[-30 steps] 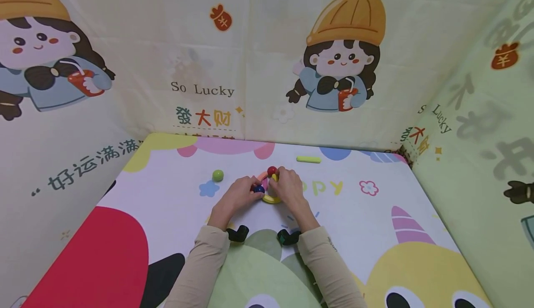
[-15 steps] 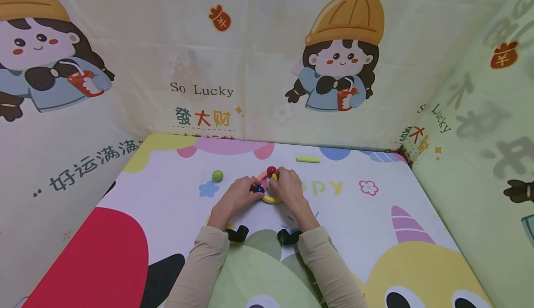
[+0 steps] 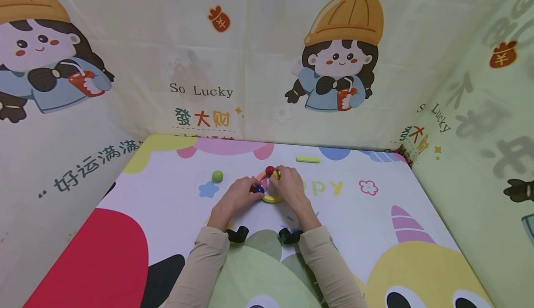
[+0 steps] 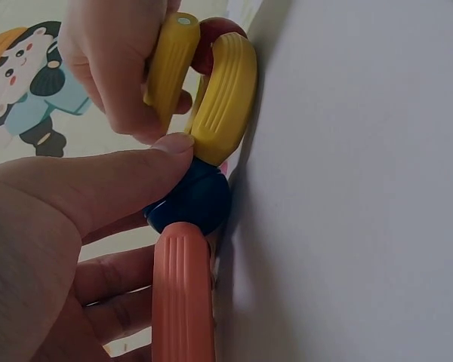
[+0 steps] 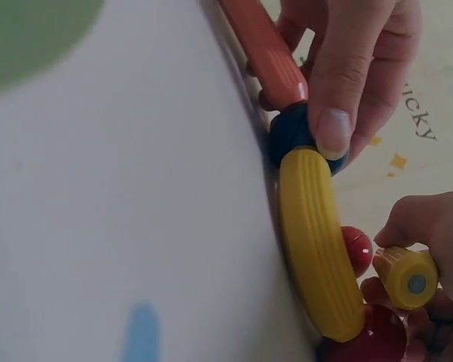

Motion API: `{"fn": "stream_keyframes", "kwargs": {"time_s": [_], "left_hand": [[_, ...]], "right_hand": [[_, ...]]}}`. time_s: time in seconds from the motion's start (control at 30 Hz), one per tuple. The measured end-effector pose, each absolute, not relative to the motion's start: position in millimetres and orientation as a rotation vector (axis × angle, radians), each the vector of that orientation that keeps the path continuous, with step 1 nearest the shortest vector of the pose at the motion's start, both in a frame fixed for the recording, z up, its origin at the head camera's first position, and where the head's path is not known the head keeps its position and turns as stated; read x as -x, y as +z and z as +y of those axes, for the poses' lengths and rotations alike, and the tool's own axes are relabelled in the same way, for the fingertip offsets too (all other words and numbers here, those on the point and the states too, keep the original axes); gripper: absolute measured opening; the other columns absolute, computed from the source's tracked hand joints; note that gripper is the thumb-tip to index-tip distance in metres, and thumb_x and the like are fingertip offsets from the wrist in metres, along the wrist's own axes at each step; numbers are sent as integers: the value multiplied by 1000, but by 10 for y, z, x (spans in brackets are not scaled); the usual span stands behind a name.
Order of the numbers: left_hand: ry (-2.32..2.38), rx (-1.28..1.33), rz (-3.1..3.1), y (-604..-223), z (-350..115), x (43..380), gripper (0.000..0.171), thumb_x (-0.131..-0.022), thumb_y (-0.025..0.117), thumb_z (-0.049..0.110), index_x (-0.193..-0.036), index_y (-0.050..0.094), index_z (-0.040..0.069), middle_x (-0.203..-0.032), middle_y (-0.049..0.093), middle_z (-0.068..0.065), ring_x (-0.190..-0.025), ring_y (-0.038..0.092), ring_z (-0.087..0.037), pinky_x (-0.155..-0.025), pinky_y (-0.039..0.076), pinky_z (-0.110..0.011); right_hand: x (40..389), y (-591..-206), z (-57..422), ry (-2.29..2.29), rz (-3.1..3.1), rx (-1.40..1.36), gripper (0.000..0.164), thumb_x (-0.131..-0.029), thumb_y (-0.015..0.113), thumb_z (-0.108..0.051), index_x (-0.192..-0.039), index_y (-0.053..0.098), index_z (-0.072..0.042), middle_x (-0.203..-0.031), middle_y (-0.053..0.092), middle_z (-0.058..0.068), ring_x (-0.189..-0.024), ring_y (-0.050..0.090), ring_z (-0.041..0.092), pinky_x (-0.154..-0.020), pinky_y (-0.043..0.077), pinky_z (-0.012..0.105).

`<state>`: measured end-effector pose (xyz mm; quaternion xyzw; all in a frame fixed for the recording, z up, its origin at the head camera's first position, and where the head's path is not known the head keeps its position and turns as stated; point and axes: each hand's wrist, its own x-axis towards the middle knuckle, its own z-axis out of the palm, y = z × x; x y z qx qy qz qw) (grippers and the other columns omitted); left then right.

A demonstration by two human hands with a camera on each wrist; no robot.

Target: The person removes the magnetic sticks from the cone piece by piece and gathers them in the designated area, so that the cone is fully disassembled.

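My left hand [image 3: 238,195] pinches a dark blue ball [image 4: 187,202] between thumb and fingers, low over the table. An orange ridged stick [image 4: 183,294] and a curved yellow ridged stick [image 5: 311,237] meet at this ball. The curved stick's far end reaches a red ball [image 5: 374,338]. My right hand [image 3: 290,188] pinches a second yellow stick [image 5: 409,279], whose end with a round grey disc faces the right wrist camera. Another red ball [image 5: 356,249] shows beyond the curved stick. In the head view, a pink piece [image 3: 264,184] shows between my hands, partly hidden.
A green ball [image 3: 217,176] lies left of my hands on the patterned tabletop [image 3: 342,224]. A lime-green stick [image 3: 308,159] lies behind them to the right. Printed cloth walls [image 3: 267,67] rise at the back and sides.
My right hand has moved slightly up and away, and the yellow stick in it has lifted and tilted. The red ball at the back has shifted slightly left. My left hand stays in place.
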<state>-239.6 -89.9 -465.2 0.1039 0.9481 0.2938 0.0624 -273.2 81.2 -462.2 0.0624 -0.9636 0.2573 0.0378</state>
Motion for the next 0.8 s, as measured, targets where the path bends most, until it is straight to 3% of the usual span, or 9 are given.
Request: {"fn": "stream_keyframes", "kwargs": {"time_s": [0.3, 0.53, 0.8], "left_hand": [[899, -293, 2874, -4636, -891, 2367, 37, -90, 75, 29, -121, 68, 10, -103, 63, -9, -87, 56, -20, -86, 53, -38], [903, -296, 2867, -4619, -899, 2358, 36, -91, 74, 29, -121, 68, 10, -101, 62, -8, -87, 55, -19, -85, 51, -37], [877, -282, 2858, -4607, -891, 2358, 37, -91, 74, 29, -122, 67, 10, -104, 62, -9, -89, 55, -20, -86, 52, -38]], "right_hand": [[2772, -4583, 918, 847, -2901, -164, 42, -101, 55, -30, -137, 58, -8, -120, 64, 14, -99, 62, 26, -94, 56, 41], [2809, -4568, 1004, 885, -2870, -135, 44, -103, 55, -31, -140, 56, -9, -130, 61, 17, -113, 62, 33, -102, 51, 49], [2844, -4579, 1079, 911, -2856, -97, 46, -104, 54, -30, -146, 49, -12, -132, 54, 17, -109, 61, 33, -102, 51, 49]]}}
